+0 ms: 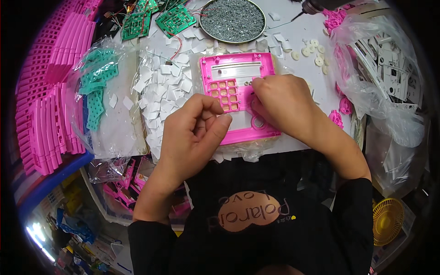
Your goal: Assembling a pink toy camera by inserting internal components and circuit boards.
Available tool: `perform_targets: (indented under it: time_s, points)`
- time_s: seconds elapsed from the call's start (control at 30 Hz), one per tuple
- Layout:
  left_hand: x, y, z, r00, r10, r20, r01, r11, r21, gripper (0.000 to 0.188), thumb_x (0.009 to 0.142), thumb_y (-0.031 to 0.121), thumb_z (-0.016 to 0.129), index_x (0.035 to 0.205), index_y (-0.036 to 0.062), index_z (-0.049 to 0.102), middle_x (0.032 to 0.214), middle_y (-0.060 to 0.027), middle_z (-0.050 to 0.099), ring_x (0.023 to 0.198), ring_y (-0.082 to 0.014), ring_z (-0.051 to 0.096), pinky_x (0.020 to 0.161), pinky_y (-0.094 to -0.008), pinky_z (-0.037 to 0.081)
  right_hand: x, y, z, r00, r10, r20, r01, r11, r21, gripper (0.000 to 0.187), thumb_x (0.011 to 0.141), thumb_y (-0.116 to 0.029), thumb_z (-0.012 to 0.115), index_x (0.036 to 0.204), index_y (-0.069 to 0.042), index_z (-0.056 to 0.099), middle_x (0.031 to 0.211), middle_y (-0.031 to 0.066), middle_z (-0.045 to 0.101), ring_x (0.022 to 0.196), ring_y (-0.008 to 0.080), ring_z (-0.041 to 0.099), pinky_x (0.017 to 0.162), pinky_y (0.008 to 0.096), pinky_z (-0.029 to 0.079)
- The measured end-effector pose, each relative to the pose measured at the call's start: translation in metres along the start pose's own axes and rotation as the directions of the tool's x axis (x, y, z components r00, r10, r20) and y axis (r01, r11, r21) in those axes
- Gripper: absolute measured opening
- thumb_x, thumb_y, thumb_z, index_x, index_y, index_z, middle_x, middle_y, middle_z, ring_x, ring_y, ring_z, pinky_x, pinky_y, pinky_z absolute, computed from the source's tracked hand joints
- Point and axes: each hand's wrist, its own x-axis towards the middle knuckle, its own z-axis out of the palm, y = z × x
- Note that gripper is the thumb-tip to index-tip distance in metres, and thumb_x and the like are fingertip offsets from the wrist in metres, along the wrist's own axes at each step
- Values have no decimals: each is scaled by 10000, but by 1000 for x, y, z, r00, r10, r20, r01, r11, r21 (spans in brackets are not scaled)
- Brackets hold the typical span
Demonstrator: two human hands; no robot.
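A pink plastic casing (pixel 215 64), its ribbed inside facing up, lies on the table before me. It has a clear strip window at the far end, a grid of key openings at the left and a ring near the right front. My right hand (pixel 286 98) is closed over its right side, fingertips pinched just inside the casing; whatever they hold is hidden. Beside the key grid, my left hand (pixel 195 133) hovers over the casing's left edge. Its fingers are loosely curled, thumb and index a little apart, with nothing visible between them.
Behind the casing stands a round tray of screws (pixel 233 20), with green circuit boards (pixel 136 24) to its left. White paper pieces (pixel 167 96) cover the table's left. An electric screwdriver (pixel 313 6) hangs at the top right, near white discs (pixel 319 60) and bagged white parts (pixel 387 64). Pink parts (pixel 48 123) are stacked far left.
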Motion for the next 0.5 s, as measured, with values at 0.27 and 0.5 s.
perform_targets:
  time_s: [0.27, 0.5]
  points:
    - [12, 18, -3, 999, -3, 53, -1, 997, 72, 88, 953, 62, 660, 995, 10, 602, 794, 58, 576, 685, 9, 469, 614, -164, 367, 4, -6, 5, 992, 128, -24, -128, 991, -27, 135, 765, -129, 650, 708, -7, 666, 720, 205, 661, 705, 395, 681, 630, 483, 546]
    - [83, 24, -6, 964, 266, -2, -251, 914, 320, 169, 925, 152, 725, 886, 12, 641, 746, 27, 618, 652, -19, 495, 589, -193, 396, -6, -12, 9, 992, 109, -57, -110, 994, -20, 123, 756, -127, 666, 778, -9, 638, 700, 197, 660, 673, 383, 683, 618, 477, 548]
